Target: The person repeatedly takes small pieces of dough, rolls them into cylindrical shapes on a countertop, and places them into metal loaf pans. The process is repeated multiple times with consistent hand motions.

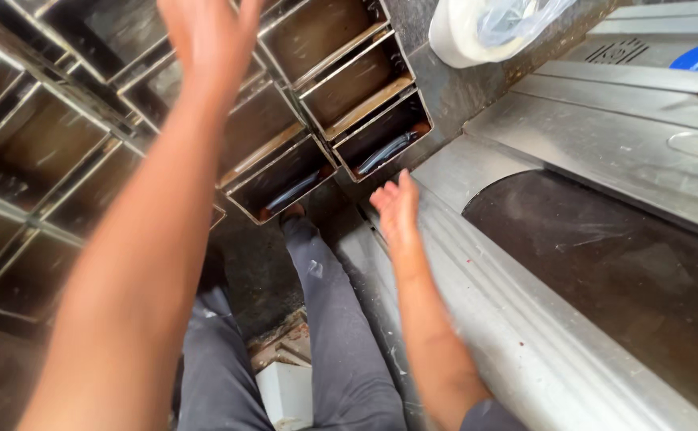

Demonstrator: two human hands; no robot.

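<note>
Two hands, both empty, and I'm reaching out over stacked metal baking tins. My left hand [209, 36] is stretching forward with the fingers spread loosely, hovering above the strapped tin sets [205, 120] without gripping anything; its fingertips are running off the top edge, so I cannot tell whether they are touching metal. My right hand [397, 211] is hanging lower, open and relaxed, fingers slightly apart, just beside the nearest tin set [381, 140] and over the edge of the steel machine [525, 319] on my right.

Judging how far along I am: nothing is picked up yet, so the handling of these tins looks barely begun. All the tins I can see are sitting empty, dark inside.

Counting now: in the nearest strapped row I'm making out about four tins side by side, with one more set below it and several more sets spreading out to the left; the full number is running out of view, so I cannot give it exactly. One white bucket [465, 32] with clear plastic in it is standing at the top, well apart from both hands. My two trouser legs [325, 319] are showing below, standing on the dark floor.
</note>
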